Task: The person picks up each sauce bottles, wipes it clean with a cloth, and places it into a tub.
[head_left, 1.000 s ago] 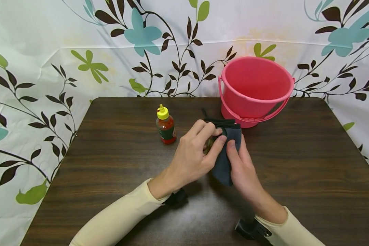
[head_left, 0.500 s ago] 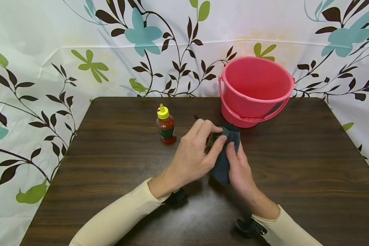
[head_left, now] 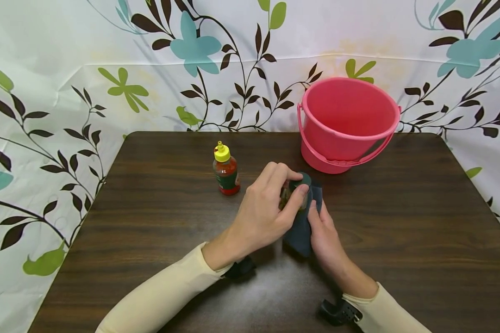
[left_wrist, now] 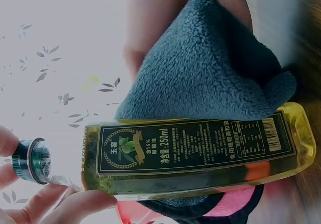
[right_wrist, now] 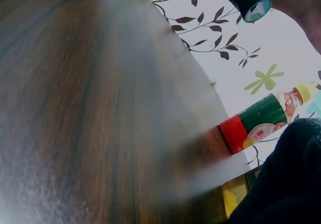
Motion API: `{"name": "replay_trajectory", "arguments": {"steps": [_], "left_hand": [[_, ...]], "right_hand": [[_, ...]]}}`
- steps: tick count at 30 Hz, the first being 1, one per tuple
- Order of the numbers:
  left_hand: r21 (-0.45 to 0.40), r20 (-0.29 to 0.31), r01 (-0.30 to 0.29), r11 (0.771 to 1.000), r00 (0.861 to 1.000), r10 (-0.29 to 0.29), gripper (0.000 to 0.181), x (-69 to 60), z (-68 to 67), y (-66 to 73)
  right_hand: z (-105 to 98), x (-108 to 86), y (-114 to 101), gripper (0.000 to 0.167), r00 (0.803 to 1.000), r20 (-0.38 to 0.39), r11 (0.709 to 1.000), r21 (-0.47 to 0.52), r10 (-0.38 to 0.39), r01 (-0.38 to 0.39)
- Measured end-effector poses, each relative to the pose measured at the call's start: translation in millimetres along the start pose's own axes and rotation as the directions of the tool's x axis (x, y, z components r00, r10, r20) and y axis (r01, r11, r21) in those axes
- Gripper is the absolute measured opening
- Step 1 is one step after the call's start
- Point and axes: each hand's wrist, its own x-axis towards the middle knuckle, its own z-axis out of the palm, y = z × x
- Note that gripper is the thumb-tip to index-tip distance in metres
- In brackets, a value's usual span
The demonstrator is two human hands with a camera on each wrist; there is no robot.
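My left hand (head_left: 260, 208) pinches an oil bottle by its dark green cap (left_wrist: 27, 161) and neck. The bottle (left_wrist: 200, 146) has a dark label and yellowish oil inside; in the head view my left hand hides much of it. With my right hand (head_left: 329, 243) I hold a blue-grey fluffy cloth (left_wrist: 195, 68) against the bottle's side. In the head view the folded cloth (head_left: 298, 235) hangs below the cap, between both hands. In the right wrist view the cloth (right_wrist: 288, 184) is a dark shape at the lower right, and the right fingers are hidden.
A sauce bottle (head_left: 227, 175) with a yellow nozzle cap stands left of my hands. Behind them, a pink bucket (head_left: 341, 134) with its handle lowered stands at the back right of the dark wood table (head_left: 421, 222). A patterned sheet (head_left: 158, 88) hangs behind.
My right hand and the cloth have shifted a little down along the bottle, so more of the cap shows. My left hand stays almost where it was, still at the bottle's cap.
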Motion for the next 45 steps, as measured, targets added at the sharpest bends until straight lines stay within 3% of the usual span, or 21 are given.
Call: {"name": "replay_trajectory", "arguments": {"steps": [5,9,16,20,25,27,30,35,42,45], "left_hand": [[-0.007,0.007,-0.003,1.0,1.0,0.003,0.019,-0.8,1.8,0.3],[-0.008,0.004,-0.009,1.0,1.0,0.009,0.018,-0.4,2.3,0.2],[0.003,-0.019,-0.018,1.0,1.0,0.018,0.017,0.0,1.5,-1.9],[0.004,-0.023,-0.023,1.0,0.999,0.023,0.017,0.2,1.4,-2.3],[0.002,-0.028,-0.03,1.0,0.999,0.03,0.017,0.0,1.9,-2.3],[0.0,-0.028,-0.032,0.999,0.999,0.032,0.017,0.0,2.1,-2.4],[-0.001,-0.026,-0.032,0.999,0.999,0.032,0.017,-0.1,2.4,-2.4],[0.002,-0.025,-0.03,1.0,0.999,0.03,0.017,-0.3,2.0,-2.6],[0.002,-0.013,-0.019,1.0,1.0,0.019,0.018,-0.3,1.0,-2.3],[0.003,-0.009,-0.014,1.0,1.0,0.014,0.019,-0.3,0.7,-2.0]], "right_hand": [[-6,2.8,9,0.056,0.999,-0.028,0.993,-0.117,-0.016,0.012],[-8,5.5,12,0.053,0.997,-0.059,0.972,-0.234,-0.047,0.032],[-10,12.4,13,0.04,0.99,-0.096,0.892,-0.449,-0.105,0.052],[-13,15.4,15,0.04,0.984,-0.071,0.868,-0.484,-0.164,0.11],[-21,20.6,25,0.042,0.961,-0.036,0.801,-0.562,-0.275,0.208],[-22,21.7,26,0.041,0.957,-0.032,0.771,-0.601,-0.287,0.211],[-20,20.6,20,0.039,0.967,-0.047,0.754,-0.636,-0.251,0.165],[-17,21.2,16,0.038,0.978,-0.078,0.776,-0.622,-0.193,0.104],[-16,17.1,2,0.043,0.996,-0.085,0.921,-0.39,-0.027,-0.008],[-16,13.9,-7,0.044,0.998,-0.052,0.961,-0.274,0.031,-0.044]]}}
